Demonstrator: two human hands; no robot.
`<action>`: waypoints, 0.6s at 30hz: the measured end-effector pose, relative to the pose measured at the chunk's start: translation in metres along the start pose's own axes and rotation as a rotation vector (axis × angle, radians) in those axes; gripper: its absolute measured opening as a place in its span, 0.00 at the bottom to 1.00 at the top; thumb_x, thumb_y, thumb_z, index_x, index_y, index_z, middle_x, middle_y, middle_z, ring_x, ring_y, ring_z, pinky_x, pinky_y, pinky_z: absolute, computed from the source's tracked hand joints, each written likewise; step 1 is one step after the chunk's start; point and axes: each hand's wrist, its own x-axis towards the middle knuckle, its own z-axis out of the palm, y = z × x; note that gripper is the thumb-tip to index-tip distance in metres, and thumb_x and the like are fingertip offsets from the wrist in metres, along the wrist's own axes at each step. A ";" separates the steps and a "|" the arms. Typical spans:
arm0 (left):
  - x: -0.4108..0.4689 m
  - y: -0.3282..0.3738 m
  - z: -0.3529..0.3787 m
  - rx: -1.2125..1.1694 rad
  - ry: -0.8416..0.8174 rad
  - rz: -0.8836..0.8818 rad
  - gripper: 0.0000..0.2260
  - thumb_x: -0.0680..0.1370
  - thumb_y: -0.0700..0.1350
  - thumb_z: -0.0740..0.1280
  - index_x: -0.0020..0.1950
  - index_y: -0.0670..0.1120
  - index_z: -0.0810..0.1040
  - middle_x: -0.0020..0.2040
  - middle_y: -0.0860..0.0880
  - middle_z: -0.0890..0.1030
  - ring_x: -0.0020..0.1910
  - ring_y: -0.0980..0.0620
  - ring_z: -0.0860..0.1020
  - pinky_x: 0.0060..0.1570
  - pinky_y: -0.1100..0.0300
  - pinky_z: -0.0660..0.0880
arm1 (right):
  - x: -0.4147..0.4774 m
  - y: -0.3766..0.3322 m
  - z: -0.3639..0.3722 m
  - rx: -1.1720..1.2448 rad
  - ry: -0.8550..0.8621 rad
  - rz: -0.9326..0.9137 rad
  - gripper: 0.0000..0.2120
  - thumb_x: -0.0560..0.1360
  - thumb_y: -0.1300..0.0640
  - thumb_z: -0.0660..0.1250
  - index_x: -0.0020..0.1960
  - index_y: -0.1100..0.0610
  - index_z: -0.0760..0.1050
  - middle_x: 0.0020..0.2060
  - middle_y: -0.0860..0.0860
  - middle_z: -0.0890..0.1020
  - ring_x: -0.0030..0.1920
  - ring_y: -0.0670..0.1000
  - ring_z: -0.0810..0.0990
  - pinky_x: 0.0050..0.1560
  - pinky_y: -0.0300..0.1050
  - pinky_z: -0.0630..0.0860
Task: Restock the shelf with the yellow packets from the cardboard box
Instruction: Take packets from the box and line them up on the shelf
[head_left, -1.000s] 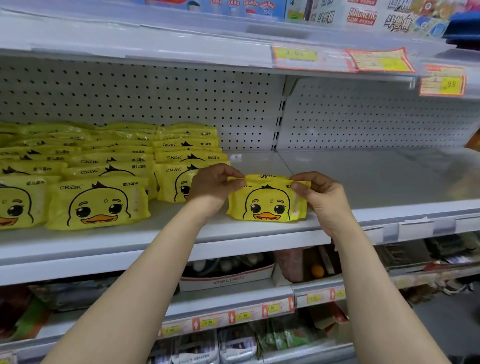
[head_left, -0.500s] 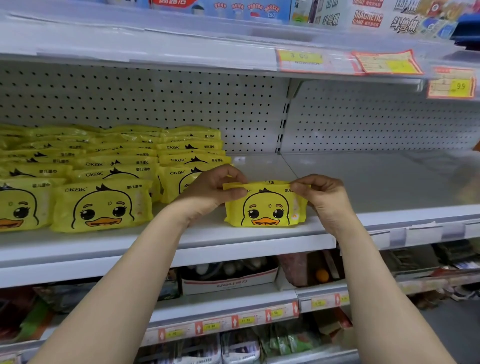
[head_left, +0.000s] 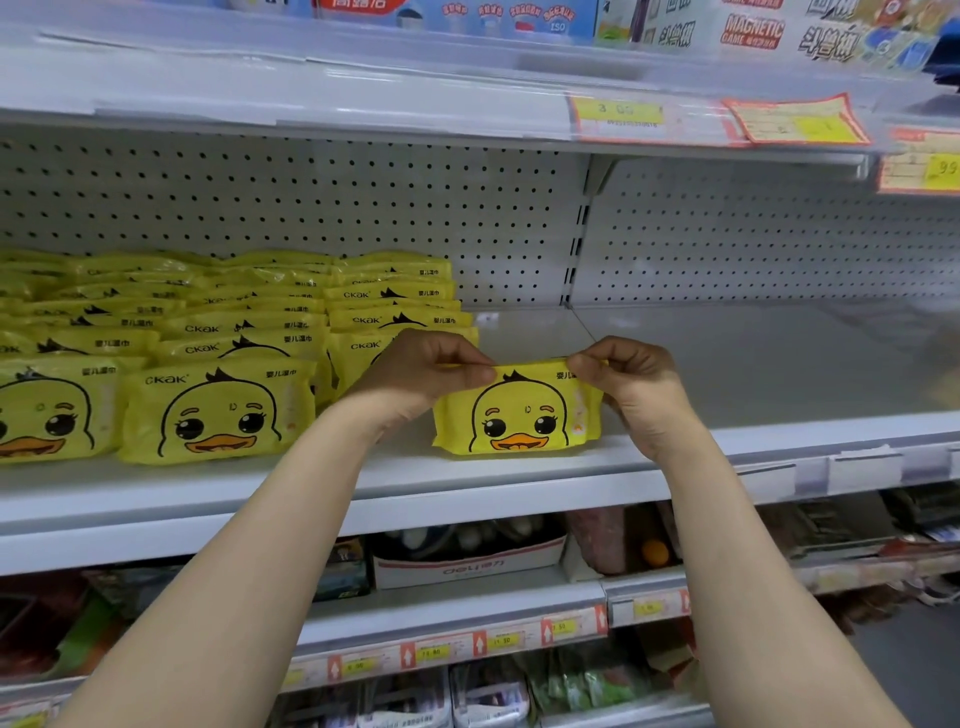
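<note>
Head: hands (head_left: 422, 375) (head_left: 640, 391) (corner pinch) on packet (head_left: 519, 418)

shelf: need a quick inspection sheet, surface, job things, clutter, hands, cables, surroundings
surface: white shelf with a pegboard back
job's things: one packet upright near the shelf's front edge, duck face outward; stocked packets in rows to its left; cardboard box not in view
clutter: nothing seen
hands: left hand pinches the packet's top left corner; right hand pinches its top right corner
cables: nothing seen
surroundings: price tags on the shelf edge above; white box and other goods on the shelves below
</note>
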 end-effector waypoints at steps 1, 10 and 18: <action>0.000 0.000 -0.002 0.010 -0.008 0.000 0.03 0.73 0.40 0.74 0.43 0.48 0.84 0.39 0.58 0.84 0.42 0.64 0.80 0.46 0.74 0.71 | 0.000 0.000 0.001 -0.001 -0.005 -0.001 0.02 0.63 0.57 0.76 0.34 0.51 0.85 0.33 0.49 0.85 0.35 0.47 0.82 0.45 0.44 0.77; 0.002 0.003 -0.034 0.117 0.030 -0.035 0.05 0.71 0.38 0.76 0.46 0.44 0.85 0.43 0.53 0.86 0.42 0.64 0.81 0.44 0.75 0.73 | 0.014 0.005 0.024 -0.089 -0.057 -0.008 0.07 0.72 0.65 0.74 0.39 0.55 0.83 0.33 0.47 0.85 0.35 0.45 0.81 0.43 0.40 0.78; -0.003 0.003 -0.074 0.374 0.093 -0.064 0.06 0.69 0.41 0.78 0.43 0.45 0.84 0.40 0.49 0.85 0.41 0.55 0.81 0.41 0.68 0.74 | 0.033 0.003 0.067 -0.157 -0.177 -0.050 0.06 0.74 0.68 0.73 0.45 0.58 0.81 0.36 0.46 0.85 0.38 0.43 0.82 0.43 0.35 0.77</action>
